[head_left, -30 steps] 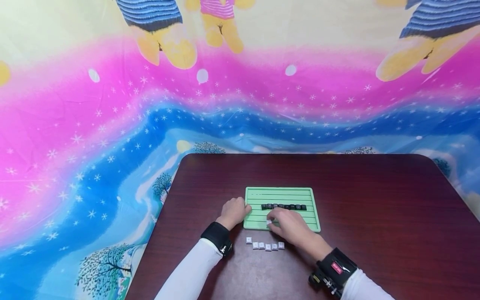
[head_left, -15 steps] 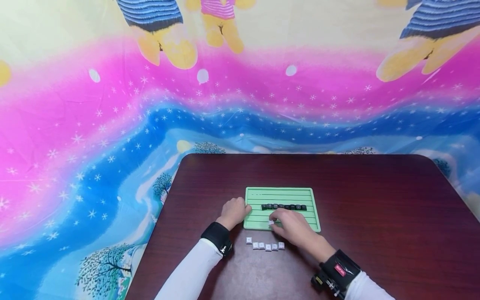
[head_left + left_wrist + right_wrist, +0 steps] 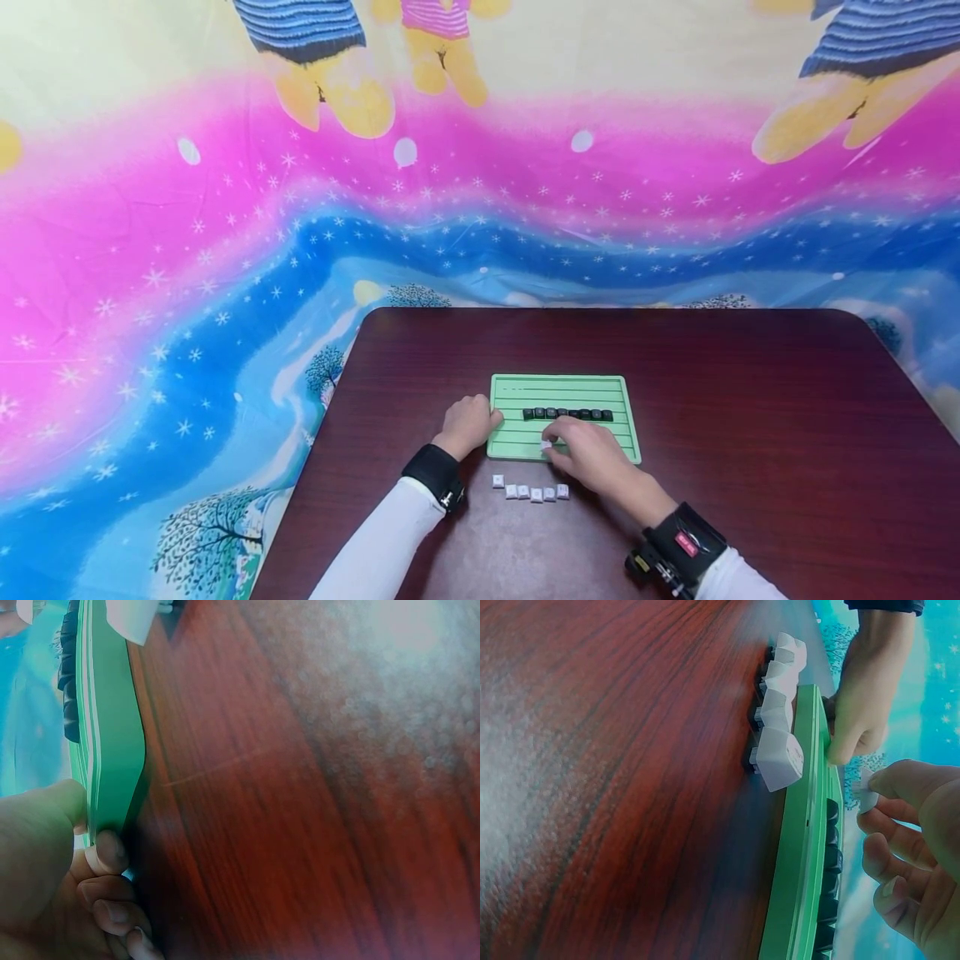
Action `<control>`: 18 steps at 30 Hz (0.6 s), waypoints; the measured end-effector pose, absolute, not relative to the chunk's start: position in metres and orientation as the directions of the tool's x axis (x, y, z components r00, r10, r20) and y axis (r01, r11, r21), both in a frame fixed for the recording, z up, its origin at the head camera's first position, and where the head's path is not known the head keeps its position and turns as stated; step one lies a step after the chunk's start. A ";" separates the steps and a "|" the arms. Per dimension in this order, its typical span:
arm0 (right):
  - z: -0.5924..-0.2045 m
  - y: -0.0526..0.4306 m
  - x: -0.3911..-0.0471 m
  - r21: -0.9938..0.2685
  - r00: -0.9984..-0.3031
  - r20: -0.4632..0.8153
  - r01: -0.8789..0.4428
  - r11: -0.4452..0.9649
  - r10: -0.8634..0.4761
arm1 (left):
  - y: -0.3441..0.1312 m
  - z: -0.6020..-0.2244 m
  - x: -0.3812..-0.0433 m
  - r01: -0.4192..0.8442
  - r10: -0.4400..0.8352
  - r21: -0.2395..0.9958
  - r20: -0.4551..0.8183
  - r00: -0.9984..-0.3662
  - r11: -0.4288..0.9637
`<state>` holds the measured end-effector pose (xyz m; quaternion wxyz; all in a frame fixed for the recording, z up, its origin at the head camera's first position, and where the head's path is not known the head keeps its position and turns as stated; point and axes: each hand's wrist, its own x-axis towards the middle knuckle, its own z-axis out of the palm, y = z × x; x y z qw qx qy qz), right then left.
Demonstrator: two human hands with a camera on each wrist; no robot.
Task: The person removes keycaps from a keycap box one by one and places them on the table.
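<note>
My left hand [image 3: 467,423] grips the left edge of a green ridged tray [image 3: 510,429], its thumb on the rim. In the left wrist view the fingers are curled against the tray's corner [image 3: 116,757]. Above the tray's front part, my right hand [image 3: 588,450] pinches a small white keycap [image 3: 545,446] between thumb and index finger. The right wrist view shows this keycap [image 3: 867,793] held apart from the tray, its underside facing the tray. Black keycaps [image 3: 574,414] stand in a row along the tray's middle, partly behind the right hand.
Several white keycaps [image 3: 536,495] lie in an uneven row on the dark red-brown table [image 3: 750,400], just in front of the tray. A patterned cloth [image 3: 480,183] hangs behind the table's far edge.
My right hand has shifted slightly to the right over the tray, carrying the white keycap. The left hand, the tray and the other keycaps stay where they were.
</note>
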<state>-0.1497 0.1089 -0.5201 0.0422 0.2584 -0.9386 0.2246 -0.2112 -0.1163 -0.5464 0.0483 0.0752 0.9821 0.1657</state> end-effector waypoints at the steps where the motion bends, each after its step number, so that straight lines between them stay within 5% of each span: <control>1: -0.520 0.109 -0.150 -0.402 -0.863 0.197 -0.504 0.764 -0.466 | -0.116 -0.546 -0.211 0.129 0.162 0.331 -0.073 -0.984 0.935; 18: -0.515 0.116 -0.146 -0.378 -0.867 0.196 -0.497 0.781 -0.457 | -0.114 -0.544 -0.211 0.108 0.146 0.324 -0.098 -0.984 0.940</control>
